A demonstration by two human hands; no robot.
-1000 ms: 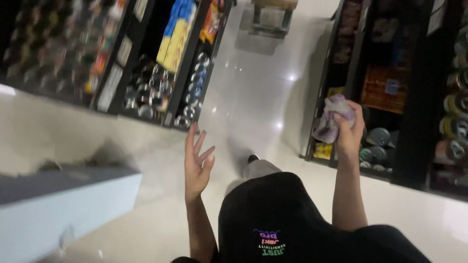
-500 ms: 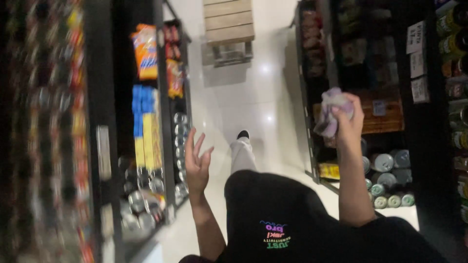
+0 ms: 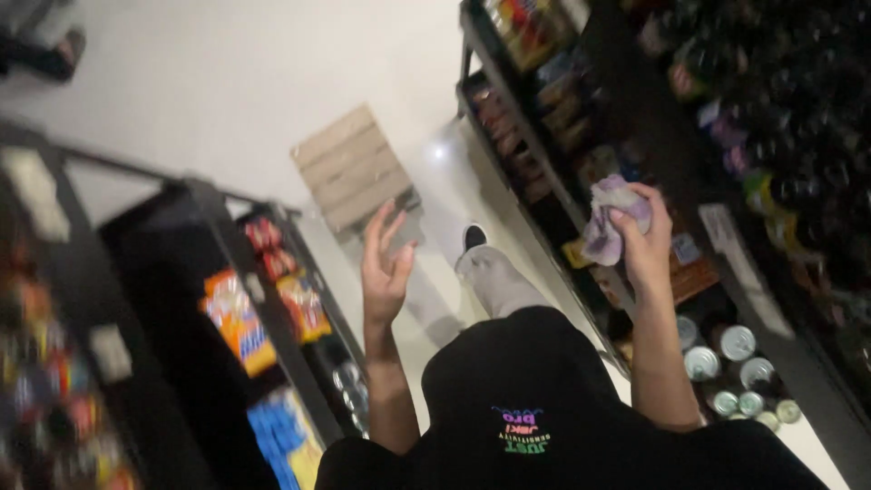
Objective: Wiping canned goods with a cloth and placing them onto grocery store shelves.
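Cloth [image 3: 606, 220], pale lilac and crumpled into a loose wad, sits in the right hand [image 3: 646, 243], raised to about chest height close to the right-hand shelving [image 3: 544, 145]; the fingers [image 3: 655, 201] are curled round it and closed over its top, so that a fold hangs out on the side away from the palm. It looks light and soft, with no stiffness of its own, likely to give under any squeeze and unlikely to slip or break; a bunched grip around the middle of the wad, as here, seems the sure place to take it, since a pinch at an edge would probably let it unfold and trail. The left hand [image 3: 385, 269] is lifted palm-up and holds nothing, fingers spread wide and slightly bent, well apart from any shelf. From the single head view the person stands in a narrow shop aisle, black top and one pale trouser leg with a dark shoe [image 3: 474, 238] showing below. The floor [image 3: 227, 82] is glossy, light-coloured tile with a bright glare spot. A slatted wooden crate [image 3: 354, 169] stands further down the aisle. Dark racks line both sides: bright orange and blue packets [image 3: 238, 319] on the left rack, and round tins [image 3: 737, 343] low on the right, near the right forearm. The picture is tilted and somewhat blurred.
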